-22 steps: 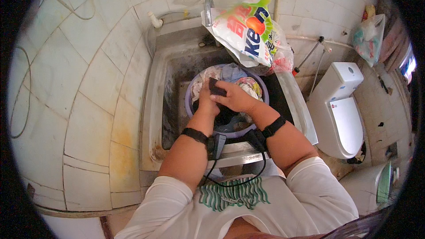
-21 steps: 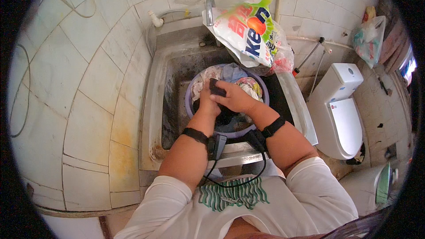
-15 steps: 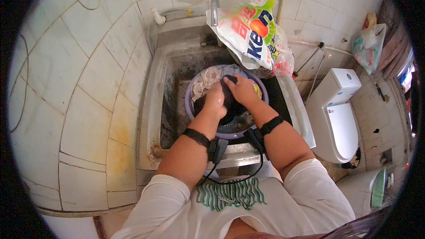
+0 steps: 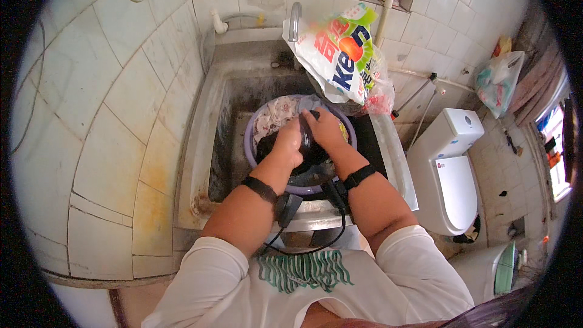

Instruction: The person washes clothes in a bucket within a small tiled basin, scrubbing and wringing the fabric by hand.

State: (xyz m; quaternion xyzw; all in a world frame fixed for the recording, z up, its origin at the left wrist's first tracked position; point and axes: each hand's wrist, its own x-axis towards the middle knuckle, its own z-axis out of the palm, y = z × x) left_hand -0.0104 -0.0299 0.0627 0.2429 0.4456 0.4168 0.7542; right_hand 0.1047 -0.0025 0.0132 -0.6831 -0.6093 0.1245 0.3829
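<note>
A wet black cloth (image 4: 311, 150) is bunched over the basin between my two hands. My left hand (image 4: 289, 140) is closed on its left side. Just to the right, my right hand (image 4: 326, 130) grips the upper part, thumb toward the left hand. Some fingers are hidden behind the cloth. Below them is a round purple basin (image 4: 248, 143) with water. A pale patterned cloth (image 4: 276, 114) lies in its far left part, and a bit of yellow cloth shows beside my right hand.
The basin stands inside a worn stone sink (image 4: 195, 164) with a metal tap (image 4: 296, 19). A large detergent bag (image 4: 340, 54) leans over the sink's far right corner. A white toilet (image 4: 452, 176) is to the right, and a tiled wall (image 4: 115, 146) borders the left.
The view has shifted, so the whole scene sits a little lower and further left. Both hands keep their hold on the black cloth, which stays over the basin.
</note>
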